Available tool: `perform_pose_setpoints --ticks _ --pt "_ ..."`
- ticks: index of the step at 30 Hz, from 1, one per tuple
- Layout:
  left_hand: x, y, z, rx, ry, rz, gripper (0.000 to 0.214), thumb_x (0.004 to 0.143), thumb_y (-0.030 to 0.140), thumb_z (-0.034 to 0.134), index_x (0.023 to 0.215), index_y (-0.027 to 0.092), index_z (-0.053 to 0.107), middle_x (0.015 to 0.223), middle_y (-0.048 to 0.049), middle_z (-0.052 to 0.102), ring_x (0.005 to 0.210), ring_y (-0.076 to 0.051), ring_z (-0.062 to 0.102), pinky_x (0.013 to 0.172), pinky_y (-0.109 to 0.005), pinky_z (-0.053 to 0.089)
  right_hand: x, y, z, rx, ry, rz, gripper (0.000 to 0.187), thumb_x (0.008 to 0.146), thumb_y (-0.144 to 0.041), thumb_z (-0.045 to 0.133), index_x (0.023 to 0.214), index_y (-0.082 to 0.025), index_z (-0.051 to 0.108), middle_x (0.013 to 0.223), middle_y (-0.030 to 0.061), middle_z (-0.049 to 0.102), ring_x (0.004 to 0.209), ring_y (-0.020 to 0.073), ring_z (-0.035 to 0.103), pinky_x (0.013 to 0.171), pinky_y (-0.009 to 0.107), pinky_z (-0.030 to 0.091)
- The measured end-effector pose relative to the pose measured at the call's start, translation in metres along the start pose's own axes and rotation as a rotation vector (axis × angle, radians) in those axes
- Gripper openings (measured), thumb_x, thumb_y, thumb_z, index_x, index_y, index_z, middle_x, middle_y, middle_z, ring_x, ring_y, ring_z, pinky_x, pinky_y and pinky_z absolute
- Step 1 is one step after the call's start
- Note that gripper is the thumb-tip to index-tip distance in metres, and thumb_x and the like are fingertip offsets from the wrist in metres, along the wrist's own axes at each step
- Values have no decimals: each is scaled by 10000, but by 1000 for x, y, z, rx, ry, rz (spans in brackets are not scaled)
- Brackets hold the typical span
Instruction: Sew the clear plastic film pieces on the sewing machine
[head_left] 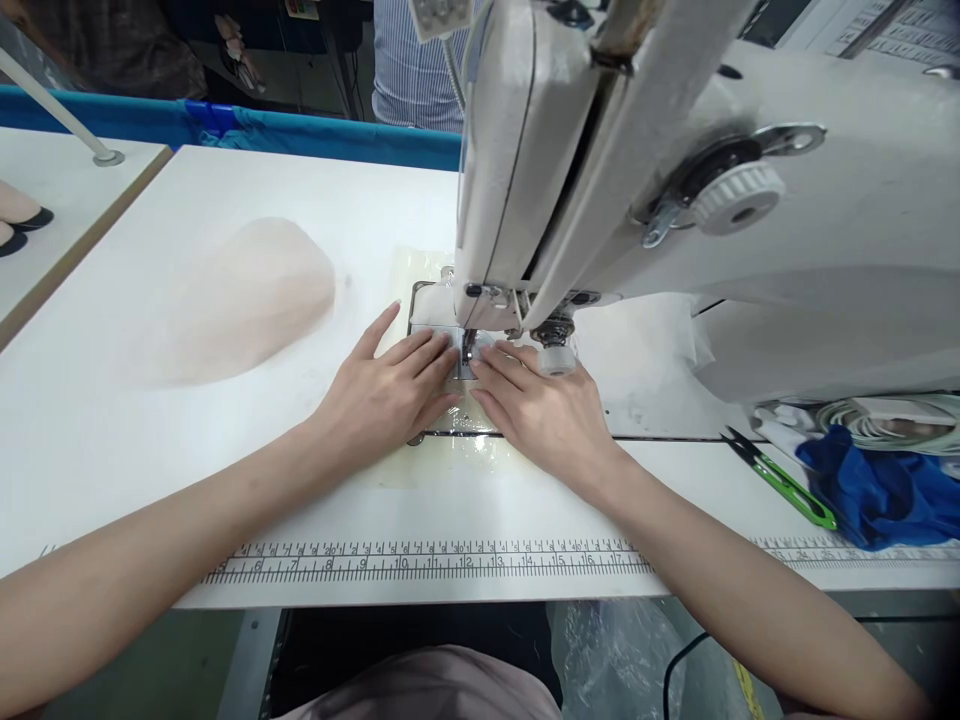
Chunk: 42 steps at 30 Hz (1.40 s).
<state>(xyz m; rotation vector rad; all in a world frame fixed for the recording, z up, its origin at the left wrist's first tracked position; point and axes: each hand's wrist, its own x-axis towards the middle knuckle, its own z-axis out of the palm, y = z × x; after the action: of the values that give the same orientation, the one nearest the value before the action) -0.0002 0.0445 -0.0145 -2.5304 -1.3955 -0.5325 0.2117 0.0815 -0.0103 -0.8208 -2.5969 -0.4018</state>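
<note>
Both hands lie at the needle area of a white sewing machine (525, 180). My left hand (386, 395) is flat, its thumb and fingers stretched out, fingertips just left of the presser foot (469, 345). To the right of the foot rests my right hand (544, 410), fingers extended and pressing down, partly behind a white knob (556, 360). Beneath the fingers is a metal needle plate (446, 372). A small whitish piece (486, 345) shows by the right fingertips; its kind is unclear, mostly covered by the hand.
A pale beige oval patch (277, 290) lies left on the white table (225, 450). Green thread snips (784, 485), a blue cloth (885, 490) and coiled pale strip (892, 415) are at right. A ruler tape (450, 562) runs along the front edge. People stand beyond a blue cloth trough (337, 140).
</note>
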Motion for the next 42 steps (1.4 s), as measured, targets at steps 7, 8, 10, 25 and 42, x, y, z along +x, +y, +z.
perform_pose_setpoints --ticks 7,8,10,25,42 --pt "3 -4 1 22 -32 -25 406 998 385 428 1283 133 570 1273 -100 647 1245 -274 562 1170 -542 288 -3 5 -4 41 -21 22 275 976 -284 496 1117 -170 703 1086 60 741 1061 244 656 984 447 465" --pt "2 -4 1 35 -38 -31 408 1002 387 419 1292 138 561 1283 -90 642 1253 -271 554 1169 -536 287 -4 5 -5 49 -20 23 273 974 -283 500 1112 -166 705 1086 62 741 1059 244 656 983 445 464" --pt "1 -5 2 60 -39 -40 415 1004 397 413 1306 146 546 1302 -80 628 1260 -269 542 1170 -531 282 -4 6 -5 65 -18 25 267 969 -282 509 1104 -165 708 1077 65 743 1045 245 659 974 448 466" --pt "-9 31 -29 -189 65 262 320 962 83 408 1245 159 536 1076 -65 685 949 -148 656 728 -245 544 -5 9 -11 157 66 72 216 954 -244 528 993 -218 739 939 18 765 919 209 675 942 410 458" --pt "5 11 -38 -955 -117 -518 127 907 320 511 915 194 516 822 -18 636 656 -129 590 550 -265 493 2 0 -21 1163 -254 514 62 838 -245 676 847 -197 713 516 -77 552 413 70 474 431 200 388"
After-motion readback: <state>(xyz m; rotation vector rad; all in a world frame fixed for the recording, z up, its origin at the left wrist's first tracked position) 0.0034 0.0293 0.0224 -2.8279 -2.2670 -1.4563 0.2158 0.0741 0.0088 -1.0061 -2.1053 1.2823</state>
